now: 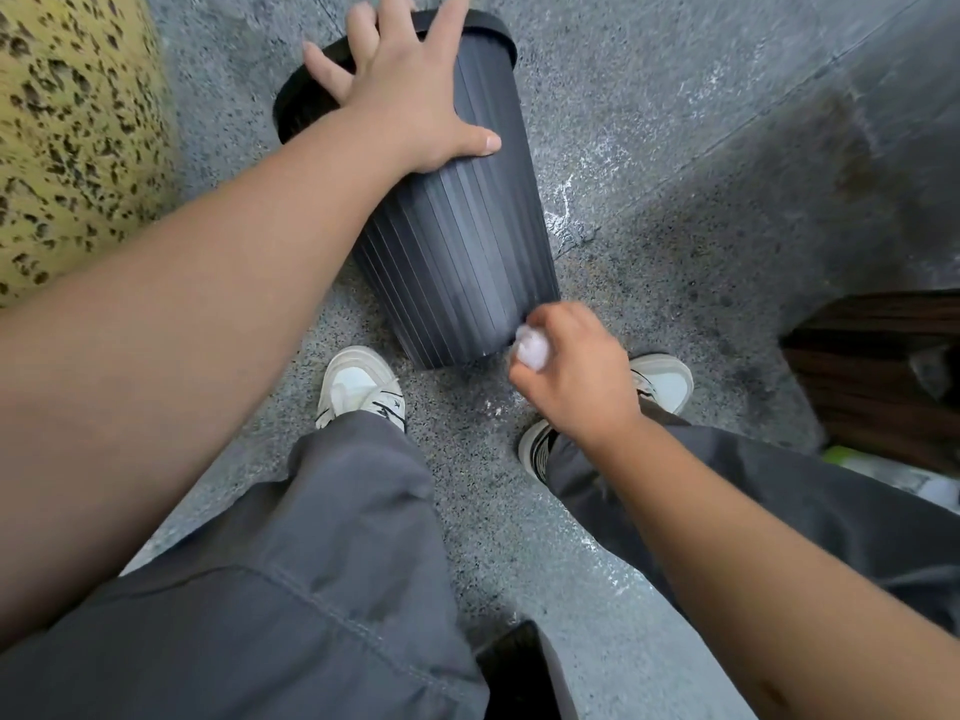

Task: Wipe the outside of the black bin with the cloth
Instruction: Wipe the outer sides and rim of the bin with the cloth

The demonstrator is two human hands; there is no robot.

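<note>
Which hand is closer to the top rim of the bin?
Left. The left hand lies spread on the bin near its rim; the right hand holds the cloth by the bottom.

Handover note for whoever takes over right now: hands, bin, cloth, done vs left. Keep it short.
Left hand: spread flat on the upper side of the black bin, steadying it.
Right hand: fingers curled round the bunched white cloth, which sits at the bin's bottom edge.
Bin: tipped on the grey floor, open mouth pointing away, base near the shoes.
Done: cannot tell how much has been wiped.
Left: work the cloth along the ribbed side toward the rim, turning the bin to reach the hidden sides.
</note>
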